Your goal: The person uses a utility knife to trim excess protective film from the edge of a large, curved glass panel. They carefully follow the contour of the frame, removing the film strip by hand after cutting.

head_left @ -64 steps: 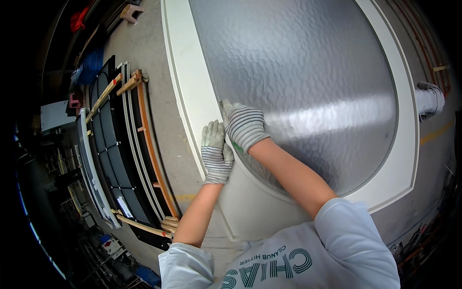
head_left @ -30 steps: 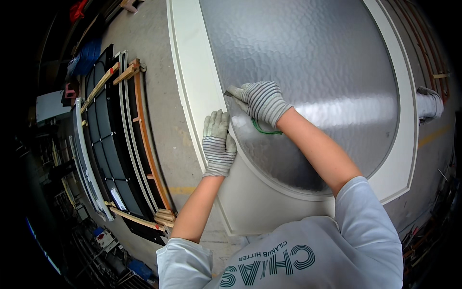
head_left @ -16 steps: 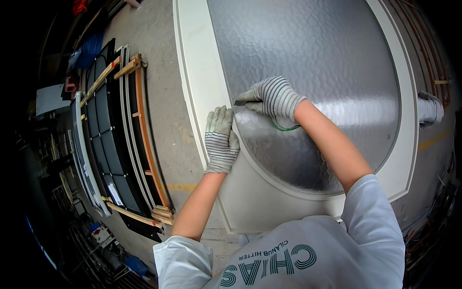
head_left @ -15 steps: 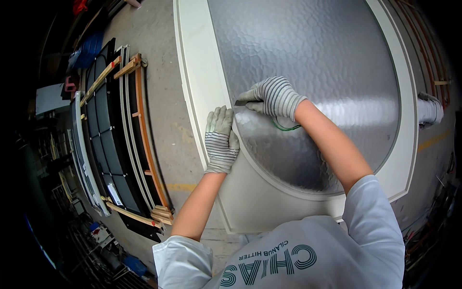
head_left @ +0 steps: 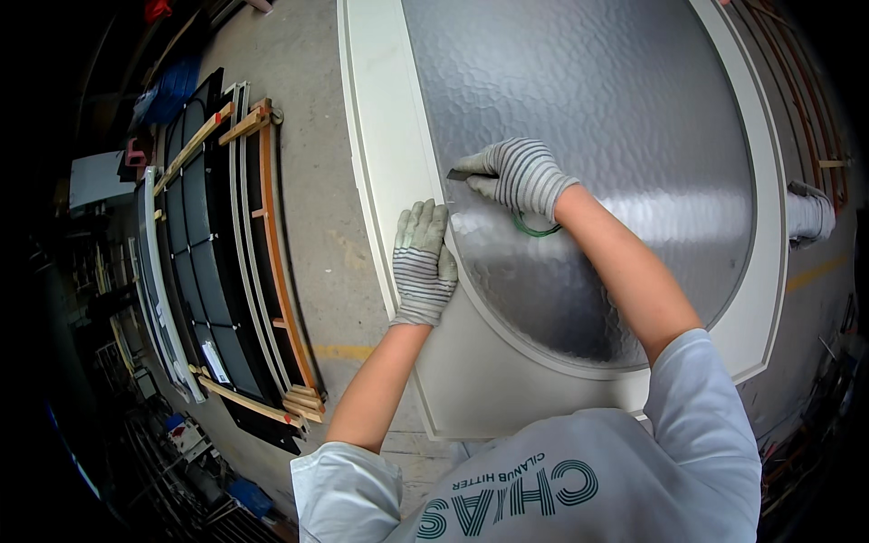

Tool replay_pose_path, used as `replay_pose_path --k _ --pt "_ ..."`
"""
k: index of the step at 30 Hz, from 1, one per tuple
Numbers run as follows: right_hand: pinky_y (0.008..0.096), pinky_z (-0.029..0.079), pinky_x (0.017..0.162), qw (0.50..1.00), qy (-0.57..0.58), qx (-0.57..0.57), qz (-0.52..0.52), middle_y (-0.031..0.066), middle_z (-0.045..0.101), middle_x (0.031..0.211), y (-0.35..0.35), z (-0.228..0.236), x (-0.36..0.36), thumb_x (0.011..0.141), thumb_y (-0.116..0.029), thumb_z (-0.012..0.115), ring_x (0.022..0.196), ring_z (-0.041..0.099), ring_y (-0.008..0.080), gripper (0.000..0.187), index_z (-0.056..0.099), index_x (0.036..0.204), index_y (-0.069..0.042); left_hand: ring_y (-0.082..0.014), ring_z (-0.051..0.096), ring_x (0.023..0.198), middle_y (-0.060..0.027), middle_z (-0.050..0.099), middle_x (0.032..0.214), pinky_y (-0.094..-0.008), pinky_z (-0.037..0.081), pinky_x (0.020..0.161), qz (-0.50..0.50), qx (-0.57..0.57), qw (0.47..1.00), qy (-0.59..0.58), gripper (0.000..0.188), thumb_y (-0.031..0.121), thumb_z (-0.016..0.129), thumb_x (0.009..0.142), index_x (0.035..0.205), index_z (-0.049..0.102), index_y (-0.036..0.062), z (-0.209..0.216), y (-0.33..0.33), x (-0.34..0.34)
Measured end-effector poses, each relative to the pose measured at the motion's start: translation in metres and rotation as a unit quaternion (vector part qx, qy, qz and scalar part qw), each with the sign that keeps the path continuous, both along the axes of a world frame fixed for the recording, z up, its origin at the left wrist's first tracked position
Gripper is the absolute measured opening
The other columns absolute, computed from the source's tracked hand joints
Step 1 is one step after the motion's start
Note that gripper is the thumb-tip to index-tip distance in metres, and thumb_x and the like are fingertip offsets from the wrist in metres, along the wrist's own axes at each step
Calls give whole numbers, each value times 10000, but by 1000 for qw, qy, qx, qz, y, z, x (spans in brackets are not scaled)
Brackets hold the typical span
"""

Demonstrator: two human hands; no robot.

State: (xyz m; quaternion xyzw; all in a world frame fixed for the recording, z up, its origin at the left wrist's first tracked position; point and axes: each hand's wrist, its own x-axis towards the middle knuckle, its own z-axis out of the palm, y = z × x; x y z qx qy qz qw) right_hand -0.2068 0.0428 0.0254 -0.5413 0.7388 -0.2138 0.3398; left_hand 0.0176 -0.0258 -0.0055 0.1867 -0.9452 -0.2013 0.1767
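Note:
A large cream door-like panel (head_left: 507,398) lies before me, with a rounded pane of rippled glass (head_left: 579,118) set in it. My right hand (head_left: 520,174), in a striped grey work glove, is closed on a small dark flat blade (head_left: 458,176). The blade's tip is at the pane's left edge, by the cream frame. Its handle is hidden in the glove. Below that wrist shows a thin green loop (head_left: 536,230). Gloved the same way, my left hand (head_left: 421,262) lies flat on the frame just nearer, fingers stretched out.
Left of the panel, across the concrete floor (head_left: 326,181), stand dark gridded panels (head_left: 195,244) with wooden strips and an orange-brown frame (head_left: 281,253). A pale wrapped bundle (head_left: 808,215) is at the panel's right side. Yellow lines mark the floor.
My right hand and the blade have moved slightly farther along the pane's left edge. My left hand stays flat on the frame. The panel's left side appears slightly farther right in view.

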Motion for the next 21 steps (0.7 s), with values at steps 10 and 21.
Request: replay_pose_path --k 10,21 --pt "327 526 850 1000 -11 -15 8 88 711 1067 8 2 2 870 -181 614 951 683 253 322 684 1185 -181 -398 474 1286 -240 549 1307 -499 308 1141 3 0 1000 -5 545 46 436 764 1292 545 -34 2 0 0" --pt "331 530 838 999 -35 -17 -37 101 712 1048 14 4 9 875 -196 603 934 687 265 325 681 1188 -155 -403 481 1280 -251 557 1294 -500 307 1140 3 1 1000 -5 532 62 436 773 1281 550 -45 1 -1 0"
